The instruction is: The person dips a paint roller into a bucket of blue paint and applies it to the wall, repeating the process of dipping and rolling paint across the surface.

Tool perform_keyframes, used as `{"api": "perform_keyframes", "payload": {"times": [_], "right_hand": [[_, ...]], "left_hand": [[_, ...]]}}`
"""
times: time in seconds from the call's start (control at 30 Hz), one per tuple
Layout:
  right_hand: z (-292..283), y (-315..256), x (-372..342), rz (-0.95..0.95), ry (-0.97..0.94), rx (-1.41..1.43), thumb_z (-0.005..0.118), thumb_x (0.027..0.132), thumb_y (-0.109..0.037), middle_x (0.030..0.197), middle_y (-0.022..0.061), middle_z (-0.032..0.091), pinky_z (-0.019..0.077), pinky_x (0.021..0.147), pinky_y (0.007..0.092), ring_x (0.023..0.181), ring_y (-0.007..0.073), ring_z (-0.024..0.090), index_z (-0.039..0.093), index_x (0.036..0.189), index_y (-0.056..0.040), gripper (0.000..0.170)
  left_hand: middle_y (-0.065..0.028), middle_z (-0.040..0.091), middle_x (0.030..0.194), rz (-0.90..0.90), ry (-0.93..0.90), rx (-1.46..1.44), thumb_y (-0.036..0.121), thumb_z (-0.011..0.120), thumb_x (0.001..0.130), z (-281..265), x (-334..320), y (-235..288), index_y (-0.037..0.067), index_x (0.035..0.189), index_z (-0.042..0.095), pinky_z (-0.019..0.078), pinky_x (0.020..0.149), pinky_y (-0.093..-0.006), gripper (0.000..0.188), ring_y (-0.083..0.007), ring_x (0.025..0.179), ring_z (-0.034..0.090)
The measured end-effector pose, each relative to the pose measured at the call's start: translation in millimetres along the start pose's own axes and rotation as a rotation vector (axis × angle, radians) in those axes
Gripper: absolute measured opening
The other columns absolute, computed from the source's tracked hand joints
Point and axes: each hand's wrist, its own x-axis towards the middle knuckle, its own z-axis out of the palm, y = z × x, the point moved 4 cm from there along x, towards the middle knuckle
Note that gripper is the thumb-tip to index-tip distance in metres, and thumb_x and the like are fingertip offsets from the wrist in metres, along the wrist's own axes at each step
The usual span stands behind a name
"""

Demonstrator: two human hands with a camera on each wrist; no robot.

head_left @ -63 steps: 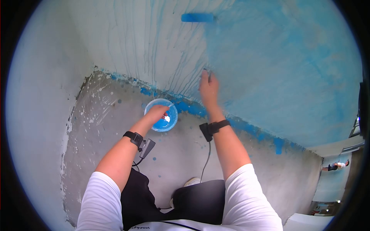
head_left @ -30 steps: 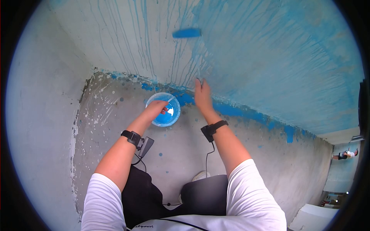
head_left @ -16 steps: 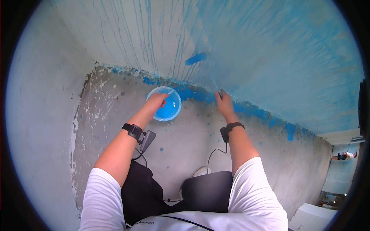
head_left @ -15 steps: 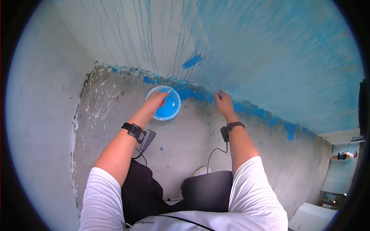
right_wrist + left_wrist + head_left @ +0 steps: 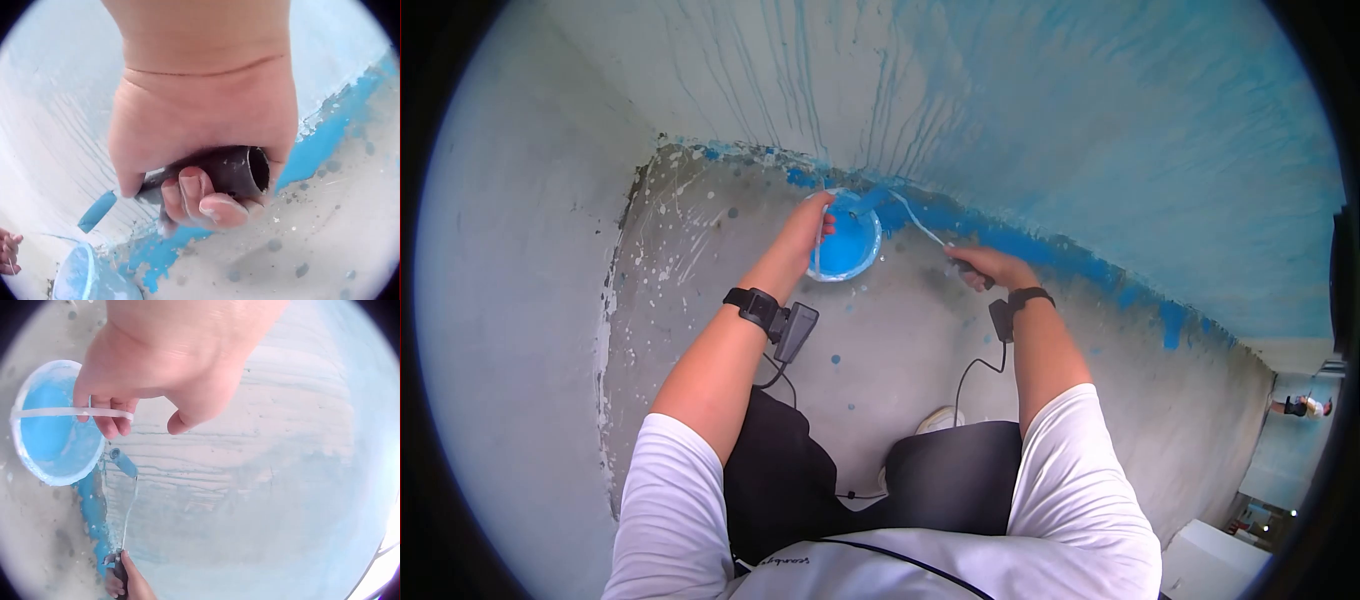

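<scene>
My left hand (image 5: 808, 228) hooks its fingers round the thin white handle (image 5: 56, 413) of a round paint bucket (image 5: 872, 262), which holds bright blue paint. My right hand (image 5: 1000, 266) grips the dark handle (image 5: 232, 170) of a paint roller, fingers wrapped round it in the right wrist view. A bent wire (image 5: 919, 222) runs from the grip to the blue roller sleeve (image 5: 872, 203). That sleeve overlaps the bucket's far right rim in the head view; in the left wrist view the sleeve (image 5: 125, 462) shows beside the rim.
Ahead stands a wall (image 5: 1080, 150), blue on the right and pale with blue drips on the left. A bare pale wall (image 5: 530, 300) rises at the left. The grey floor (image 5: 880, 350) has paint spots and a blue strip along the wall's foot. Another person (image 5: 1305, 407) is far right.
The roller has come down off the wall to the bucket's rim, and the right hand has moved down and right. The left hand stays at the bucket, whose handle now shows more plainly.
</scene>
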Motion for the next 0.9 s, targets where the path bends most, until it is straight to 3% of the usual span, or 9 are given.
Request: {"api": "perform_keyframes", "payload": {"times": [0.07, 0.27, 0.33, 0.37, 0.47, 0.53, 0.67, 0.73, 0.9], "right_hand": [[6, -7, -7, 0.041, -0.064, 0.023, 0.050, 0.090, -0.056, 0.050, -0.0078, 0.033, 0.0215, 0.041, 0.0229, 0.043, 0.0051, 0.032, 0.055, 0.075, -0.0153, 0.044], [16, -35, 5, 0.016, -0.159, -0.347, 0.052, 0.089, -0.057, 0.052, -0.0052, 0.035, 0.0273, 0.042, 0.0250, 0.043, 0.0081, 0.034, 0.058, 0.084, -0.0092, 0.048], [18, -44, 17, -0.053, -0.030, -0.651, 0.050, 0.089, -0.056, 0.052, -0.0008, 0.042, 0.0326, 0.044, 0.0301, 0.044, 0.0131, 0.041, 0.059, 0.075, -0.0067, 0.052], [25, -51, 17, -0.052, -0.034, -0.646, 0.050, 0.089, -0.056, 0.052, -0.0008, 0.042, 0.0326, 0.044, 0.0301, 0.044, 0.0131, 0.041, 0.059, 0.075, -0.0067, 0.052], [46, -78, 11, -0.117, 0.050, -0.818, 0.045, 0.091, -0.052, 0.052, 0.0006, 0.041, 0.0345, 0.047, 0.0321, 0.043, 0.0145, 0.039, 0.063, 0.088, -0.0051, 0.050], [59, -92, 6, -0.128, 0.072, -0.984, 0.045, 0.091, -0.050, 0.052, 0.0044, 0.045, 0.0370, 0.048, 0.0339, 0.045, 0.0178, 0.043, 0.061, 0.075, -0.0033, 0.052], [79, -95, 18, -0.112, 0.116, -0.926, 0.045, 0.092, -0.046, 0.053, 0.0072, 0.049, 0.0397, 0.050, 0.0363, 0.048, 0.0210, 0.047, 0.058, 0.065, -0.0026, 0.053], [89, -98, 17, -0.180, 0.167, -0.911, 0.047, 0.087, -0.029, 0.069, 0.0153, 0.062, 0.0478, 0.057, 0.0397, 0.057, 0.0289, 0.059, 0.062, 0.071, 0.0010, 0.038], [99, -100, 16, -0.203, 0.224, -0.922, 0.048, 0.080, -0.017, 0.076, 0.0176, 0.065, 0.0487, 0.056, 0.0397, 0.062, 0.0297, 0.062, 0.064, 0.077, 0.0019, 0.025]], "left_hand": [[-0.0033, 0.053, 0.088, 0.029, 0.026, 0.023, 0.039, 0.056, 0.085, -3, 3, -1, 0.008, 0.106, 0.056, 0.0400, 0.070, -0.0275, 0.037, -0.0133, 0.078, 0.051], [-0.0025, 0.053, 0.088, 0.039, 0.006, 0.016, 0.035, 0.056, 0.085, -1, -1, 1, 0.008, 0.106, 0.055, 0.0403, 0.069, -0.0276, 0.035, -0.0124, 0.077, 0.051], [-0.0025, 0.053, 0.087, 0.036, -0.001, 0.030, 0.035, 0.055, 0.086, 0, -2, 2, 0.008, 0.106, 0.055, 0.0406, 0.069, -0.0276, 0.034, -0.0124, 0.077, 0.051], [-0.0025, 0.054, 0.087, 0.035, -0.009, 0.043, 0.034, 0.055, 0.086, 0, -3, 2, 0.007, 0.106, 0.055, 0.0409, 0.069, -0.0275, 0.034, -0.0124, 0.076, 0.051], [-0.0026, 0.054, 0.087, 0.029, -0.007, 0.043, 0.034, 0.055, 0.086, 0, -3, 3, 0.007, 0.106, 0.055, 0.0414, 0.069, -0.0275, 0.033, -0.0126, 0.075, 0.052], [-0.0024, 0.054, 0.086, 0.026, -0.005, 0.054, 0.034, 0.054, 0.086, 0, -3, 3, 0.008, 0.106, 0.055, 0.0415, 0.069, -0.0274, 0.033, -0.0125, 0.075, 0.052], [-0.0020, 0.055, 0.087, 0.021, -0.022, 0.078, 0.033, 0.054, 0.087, 2, -5, 5, 0.008, 0.107, 0.055, 0.0417, 0.069, -0.0274, 0.033, -0.0122, 0.076, 0.052], [-0.0020, 0.055, 0.087, 0.021, -0.024, 0.085, 0.033, 0.054, 0.087, 3, -7, 6, 0.008, 0.107, 0.055, 0.0417, 0.069, -0.0274, 0.033, -0.0121, 0.076, 0.052], [-0.0022, 0.056, 0.088, 0.025, -0.025, 0.073, 0.033, 0.053, 0.087, 3, -10, 7, 0.008, 0.107, 0.055, 0.0416, 0.069, -0.0272, 0.032, -0.0120, 0.076, 0.053]]}}
